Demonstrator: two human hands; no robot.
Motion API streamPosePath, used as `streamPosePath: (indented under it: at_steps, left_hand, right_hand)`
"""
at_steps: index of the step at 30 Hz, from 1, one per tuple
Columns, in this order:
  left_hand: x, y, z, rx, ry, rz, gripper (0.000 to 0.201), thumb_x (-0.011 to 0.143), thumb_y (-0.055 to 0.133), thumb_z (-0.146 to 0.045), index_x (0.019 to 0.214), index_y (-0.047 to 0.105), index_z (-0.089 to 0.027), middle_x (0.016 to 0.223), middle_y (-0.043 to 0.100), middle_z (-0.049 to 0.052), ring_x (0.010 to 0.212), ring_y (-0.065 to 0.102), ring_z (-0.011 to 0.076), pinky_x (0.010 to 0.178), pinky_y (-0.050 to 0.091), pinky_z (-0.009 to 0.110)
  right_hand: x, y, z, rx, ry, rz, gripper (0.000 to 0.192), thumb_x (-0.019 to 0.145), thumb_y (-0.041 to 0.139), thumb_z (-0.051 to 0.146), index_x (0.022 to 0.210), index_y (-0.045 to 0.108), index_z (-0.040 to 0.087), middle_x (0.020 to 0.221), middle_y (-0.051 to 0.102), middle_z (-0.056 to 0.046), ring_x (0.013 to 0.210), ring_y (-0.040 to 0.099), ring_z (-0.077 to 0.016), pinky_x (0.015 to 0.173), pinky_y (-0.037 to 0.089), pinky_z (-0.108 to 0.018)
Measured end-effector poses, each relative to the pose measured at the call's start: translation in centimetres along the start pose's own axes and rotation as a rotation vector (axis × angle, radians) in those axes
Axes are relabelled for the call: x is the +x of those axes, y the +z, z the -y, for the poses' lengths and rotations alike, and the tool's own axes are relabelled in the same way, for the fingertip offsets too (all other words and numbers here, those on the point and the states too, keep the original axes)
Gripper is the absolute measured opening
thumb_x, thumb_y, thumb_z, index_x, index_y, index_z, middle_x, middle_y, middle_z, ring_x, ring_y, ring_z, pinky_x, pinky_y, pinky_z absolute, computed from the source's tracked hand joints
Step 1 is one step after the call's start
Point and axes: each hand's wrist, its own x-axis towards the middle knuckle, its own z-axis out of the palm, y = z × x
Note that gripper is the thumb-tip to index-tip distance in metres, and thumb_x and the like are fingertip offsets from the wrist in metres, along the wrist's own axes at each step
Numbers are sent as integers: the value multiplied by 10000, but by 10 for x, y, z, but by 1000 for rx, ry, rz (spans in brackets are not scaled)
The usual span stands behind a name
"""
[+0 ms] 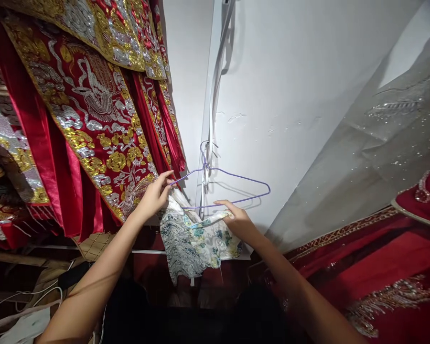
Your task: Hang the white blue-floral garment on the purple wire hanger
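Observation:
A purple wire hanger [241, 177] hangs by its hook against the white wall. My left hand [157, 193] is closed at the hanger's left end, gripping the shoulder of a floral garment [204, 239] there. The garment is white with green, blue and yellow print, and it droops below the hanger. My right hand [236, 219] pinches the garment's upper right edge, just under the hanger's bottom bar. The right end of the hanger is bare. Some fingertips are hidden by the cloth.
Red costumes [100, 105] with gold and silver embroidery hang close on the left. A white strip [211, 95] runs up the wall. On the right are a sheer sparkly fabric [390, 119] and red beaded cloth [387, 277]. White cables [59, 289] lie at lower left.

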Motion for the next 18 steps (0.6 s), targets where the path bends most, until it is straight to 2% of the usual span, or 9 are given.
streamPosePath:
  at_steps: [4, 6, 7, 9, 11, 14, 15, 16, 18]
  left_hand:
    - [8, -9, 6, 120, 76, 65, 327, 896, 480, -159, 1148, 680, -211, 951, 700, 80, 894, 652, 226, 879, 478, 343]
    - [11, -11, 5, 147, 100, 84, 323, 891, 480, -150, 1133, 685, -212, 958, 685, 79, 901, 637, 227, 880, 468, 338]
    - [12, -11, 4, 153, 112, 93, 326, 892, 476, -146, 1134, 684, -212, 980, 674, 83, 918, 629, 228, 887, 464, 338]
    - [14, -12, 4, 159, 126, 74, 310, 893, 481, -155, 1116, 691, -209, 1034, 641, 92, 974, 606, 235, 921, 451, 346]
    - [15, -14, 7, 158, 111, -18, 259, 895, 513, -199, 1068, 707, -203, 1065, 613, 100, 1044, 575, 251, 971, 425, 362]
    - [14, -23, 13, 131, -2, -122, 241, 919, 540, -307, 1073, 690, -198, 1035, 633, 90, 1036, 582, 257, 956, 420, 358]
    - [14, -25, 14, 118, -51, -132, 274, 930, 538, -342, 1126, 665, -198, 1002, 646, 80, 991, 599, 249, 913, 432, 343]
    - [14, -27, 14, 103, -90, -137, 319, 937, 536, -370, 1188, 631, -198, 964, 655, 68, 935, 613, 239, 861, 442, 325]
    - [15, -26, 11, 79, -124, -135, 395, 946, 529, -404, 1278, 568, -195, 899, 656, 46, 845, 623, 221, 780, 442, 296]
  right_hand:
    - [9, -35, -24, -167, 99, -356, 857, 727, 551, 227, 1555, 330, 238, 911, 723, -35, 754, 632, -229, 717, 460, -324]
    - [18, -58, -34, -232, 106, -468, 872, 724, 609, 276, 1549, 344, 182, 829, 707, -32, 719, 624, -230, 700, 460, -332]
    - [22, -70, -37, -254, 101, -463, 785, 726, 626, 298, 1483, 463, 171, 812, 706, -40, 720, 626, -232, 696, 462, -335]
    - [28, -90, -36, -237, 80, -371, 511, 745, 637, 338, 1215, 701, 148, 824, 722, -78, 749, 641, -242, 684, 471, -335]
    - [30, -109, -27, -128, 71, -176, 345, 765, 647, 381, 963, 777, 131, 840, 741, -112, 757, 656, -249, 647, 478, -326]
    - [29, -126, -10, 84, 134, 211, 359, 775, 688, 479, 776, 775, 131, 735, 730, -109, 630, 642, -217, 553, 460, -310]
    - [29, -127, -5, 132, 173, 269, 390, 768, 705, 516, 711, 760, 134, 673, 708, -100, 568, 621, -197, 523, 446, -305]
    - [29, -124, 0, 167, 203, 269, 427, 772, 707, 548, 670, 746, 135, 633, 689, -96, 527, 607, -182, 505, 440, -304]
    - [30, -108, 5, 165, 197, 121, 501, 861, 616, 585, 698, 751, 131, 650, 690, -103, 534, 629, -177, 517, 463, -308]
